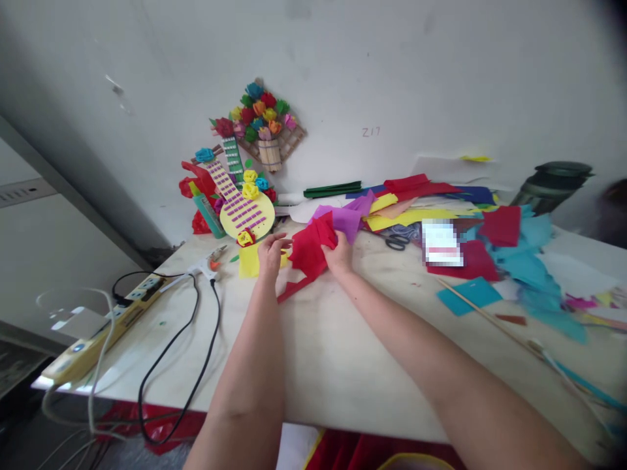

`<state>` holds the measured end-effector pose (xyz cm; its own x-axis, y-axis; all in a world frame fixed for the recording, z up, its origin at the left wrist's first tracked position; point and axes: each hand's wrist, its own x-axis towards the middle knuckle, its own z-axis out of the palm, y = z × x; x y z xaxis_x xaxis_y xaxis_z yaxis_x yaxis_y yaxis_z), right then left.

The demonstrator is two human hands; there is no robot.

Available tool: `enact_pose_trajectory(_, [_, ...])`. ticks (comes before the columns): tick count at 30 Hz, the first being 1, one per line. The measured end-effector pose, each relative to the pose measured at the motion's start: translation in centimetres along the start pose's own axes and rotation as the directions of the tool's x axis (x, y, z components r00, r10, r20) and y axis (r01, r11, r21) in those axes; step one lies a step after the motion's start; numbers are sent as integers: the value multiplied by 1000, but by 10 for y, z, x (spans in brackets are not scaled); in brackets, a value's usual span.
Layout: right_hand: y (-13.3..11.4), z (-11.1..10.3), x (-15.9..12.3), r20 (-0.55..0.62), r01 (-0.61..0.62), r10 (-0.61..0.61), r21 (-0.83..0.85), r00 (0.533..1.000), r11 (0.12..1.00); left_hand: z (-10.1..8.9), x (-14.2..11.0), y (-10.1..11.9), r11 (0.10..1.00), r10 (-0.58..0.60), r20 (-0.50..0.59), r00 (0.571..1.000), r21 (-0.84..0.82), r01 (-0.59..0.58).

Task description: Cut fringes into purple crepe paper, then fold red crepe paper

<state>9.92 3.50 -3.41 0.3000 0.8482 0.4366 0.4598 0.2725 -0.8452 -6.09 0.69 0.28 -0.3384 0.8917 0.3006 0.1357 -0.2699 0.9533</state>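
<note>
A crumpled piece of red crepe paper (pixel 311 253) is held just above the table, with a narrow strip hanging at its lower left. My right hand (pixel 337 254) grips its right side, the thumb lying over a fold. At the paper's left edge is my left hand (pixel 272 256), its fingers apart and curved towards the paper; whether they touch it I cannot tell. Purple paper (pixel 350 222) lies just behind the red paper. Beside my left hand is a small yellow paper piece (pixel 248 262), partly covered by that hand.
A glue gun (pixel 204 266) with a black cord and a power strip (pixel 125 318) are on the left. Behind stand a green glue bottle (pixel 208 212) and a flower-decorated guitar-shaped craft (pixel 247 212). Scissors (pixel 396 242), blue paper (pixel 469 296), a thin stick (pixel 482 314) and a dark bottle (pixel 551 189) are rightward.
</note>
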Motion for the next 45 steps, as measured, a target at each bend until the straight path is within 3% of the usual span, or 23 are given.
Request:
enact_pose_trajectory(5, [12,-27,-7,-40,-27,26,-32,999,999,9,-7,9,980,-98,205,974,187,59])
enact_pose_trajectory(8, [14,-44,-11,-8,-69,69,-87,998,994,15,-6,7,902,-234,255,938,417,111])
enact_pose_trajectory(10, [14,-56,-14,17,-103,106,-128,994,986,18,-6,6,818,-292,259,921,567,100])
enact_pose_trajectory(13, [14,-73,-19,33,-153,163,-197,986,968,17,-12,10,703,-247,232,941,711,10])
enact_pose_trajectory(16, [13,-87,-23,40,-199,221,-297,975,934,8,-22,15,599,-217,213,953,799,-42])
enact_pose_trajectory(19, [14,-96,-27,52,-212,248,-374,967,903,-5,-32,15,561,-240,194,951,827,-27])
enact_pose_trajectory(23, [14,-99,-30,62,-196,247,-438,967,877,-17,-41,9,564,-281,174,944,825,16])
enact_pose_trajectory(34, [14,-101,-32,67,-162,222,-491,973,856,-15,-69,9,583,-268,262,927,810,-61])
enact_pose_trajectory(41, [15,-99,-33,39,-120,153,-441,987,890,-15,-73,2,679,-193,334,923,725,-120])
enact_pose_trajectory(45, [17,-100,-32,-4,-125,135,-408,991,904,-7,-76,0,795,-140,262,955,604,-49])
